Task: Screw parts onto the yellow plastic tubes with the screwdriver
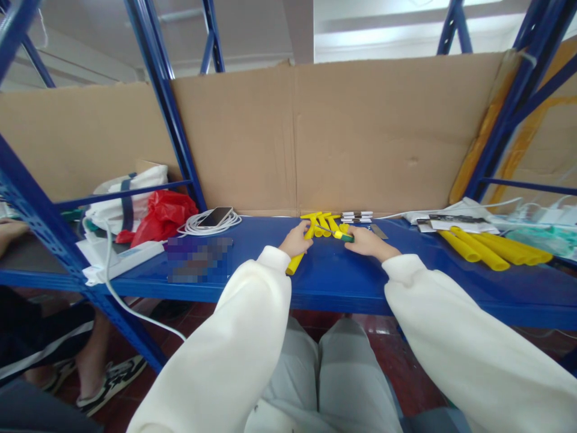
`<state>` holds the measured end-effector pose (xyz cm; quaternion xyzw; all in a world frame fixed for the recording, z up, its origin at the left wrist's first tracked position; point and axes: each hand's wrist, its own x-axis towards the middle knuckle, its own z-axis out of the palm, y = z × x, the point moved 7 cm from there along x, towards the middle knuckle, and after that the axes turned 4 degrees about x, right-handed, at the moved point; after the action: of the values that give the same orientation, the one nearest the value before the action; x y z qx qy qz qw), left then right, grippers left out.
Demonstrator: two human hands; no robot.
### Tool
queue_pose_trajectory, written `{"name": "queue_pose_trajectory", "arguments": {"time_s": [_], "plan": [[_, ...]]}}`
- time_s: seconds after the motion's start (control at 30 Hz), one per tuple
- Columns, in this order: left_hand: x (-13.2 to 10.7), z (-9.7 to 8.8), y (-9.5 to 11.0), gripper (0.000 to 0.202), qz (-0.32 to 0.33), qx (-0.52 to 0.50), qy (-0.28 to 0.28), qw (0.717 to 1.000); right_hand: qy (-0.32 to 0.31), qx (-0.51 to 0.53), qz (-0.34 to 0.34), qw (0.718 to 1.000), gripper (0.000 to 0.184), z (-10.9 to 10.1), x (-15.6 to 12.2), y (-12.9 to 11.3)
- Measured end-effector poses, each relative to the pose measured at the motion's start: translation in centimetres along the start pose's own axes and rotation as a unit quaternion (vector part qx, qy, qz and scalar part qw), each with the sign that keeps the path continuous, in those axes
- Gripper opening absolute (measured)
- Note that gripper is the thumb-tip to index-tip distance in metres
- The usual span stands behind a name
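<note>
My left hand [296, 239] is closed around a yellow tube-like piece [295, 264], whose lower end sticks out below my fingers. In my right hand [364, 242] is a screwdriver [344, 236] with a yellow and green handle. Its thin shaft points left, towards the piece in my left hand; whether the tip touches it is too small to tell. Several more yellow pieces [325, 224] with crosswise heads lie side by side just behind and between my hands. Small black-and-white items [357, 216] are stacked behind my right hand, with a flat grey strip [379, 231] nearby.
Yellow tubes [489, 249] lie at the right beside papers [457, 224]. On the left are a coiled white cable [210, 224] with a phone [216, 217], a power strip [130, 260] and a red bag [164, 213]. Cardboard [360, 138] stands behind the blue shelf [342, 282]. Another person's hand [11, 231] is far left.
</note>
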<state>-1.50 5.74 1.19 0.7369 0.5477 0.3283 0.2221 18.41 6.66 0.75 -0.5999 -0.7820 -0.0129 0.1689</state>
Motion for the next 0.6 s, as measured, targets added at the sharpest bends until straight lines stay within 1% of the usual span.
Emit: {"name": "queue_pose_trajectory", "arguments": {"time_s": [0.1,0.27,0.4,0.5,0.6], "plan": [[-0.03,0.0,0.08,0.065,0.0,-0.002,-0.002,1.0,0.022,-0.009,0.012,1.0,0.029,-0.48,-0.27,0.1],[-0.1,-0.01,0.09,0.064,0.001,0.0,-0.005,1.0,0.005,0.014,0.002,1.0,0.038,0.04,-0.09,0.13],[-0.09,-0.09,0.03,0.062,0.002,0.003,0.001,1.0,0.01,0.027,0.0,1.0,0.033,0.23,0.26,0.3],[0.0,-0.02,-0.08,0.063,0.002,0.003,0.001,1.0,0.021,0.012,-0.002,1.0,0.029,0.01,0.21,0.26],[0.1,0.11,-0.21,0.066,0.001,-0.002,-0.004,1.0,0.036,0.002,0.009,0.999,0.027,-0.36,-0.06,0.34]]}}
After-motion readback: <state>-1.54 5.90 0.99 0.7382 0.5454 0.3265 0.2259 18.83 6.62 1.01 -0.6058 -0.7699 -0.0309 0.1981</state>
